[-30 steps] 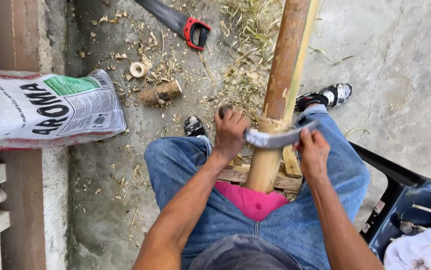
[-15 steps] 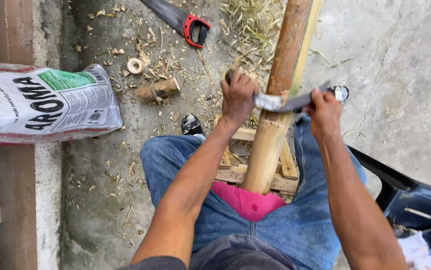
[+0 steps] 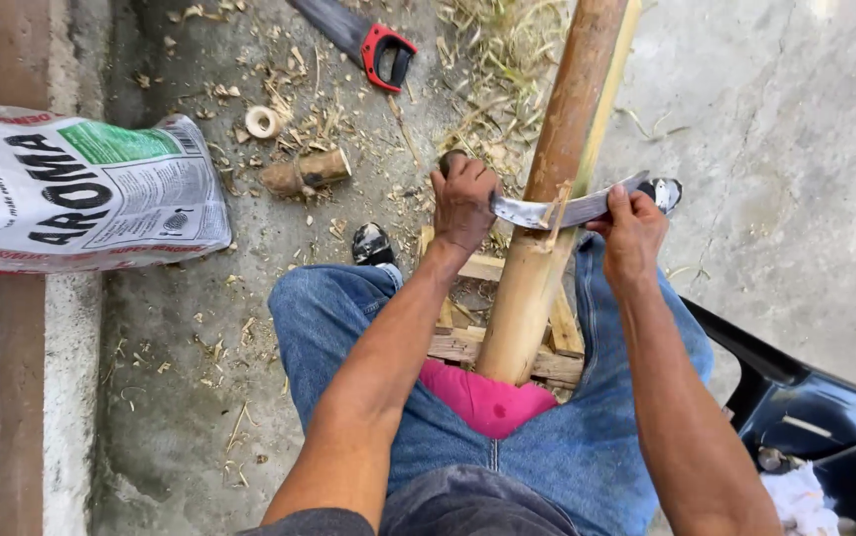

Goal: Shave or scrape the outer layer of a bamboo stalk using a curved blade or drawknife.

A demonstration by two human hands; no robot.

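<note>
A thick bamboo pole [image 3: 557,189] slants from between my knees up to the top of the view. A curved metal blade [image 3: 557,211] lies across it. My left hand [image 3: 464,203] grips the blade's left end, and my right hand [image 3: 630,234] grips its right end. A thin strip of bamboo curls up at the blade. The pole's near end rests on a small wooden frame [image 3: 559,349] and against a pink pad [image 3: 487,400] on my lap.
A large printed sack [image 3: 80,194] lies at the left. A handsaw with a red and black handle [image 3: 373,45] lies at the top. Cut bamboo pieces [image 3: 306,171] and shavings litter the concrete. A dark plastic chair [image 3: 825,422] stands at the lower right.
Both hands and the blade have moved up along the pole, away from my body, from near my knees to higher on the bamboo.
</note>
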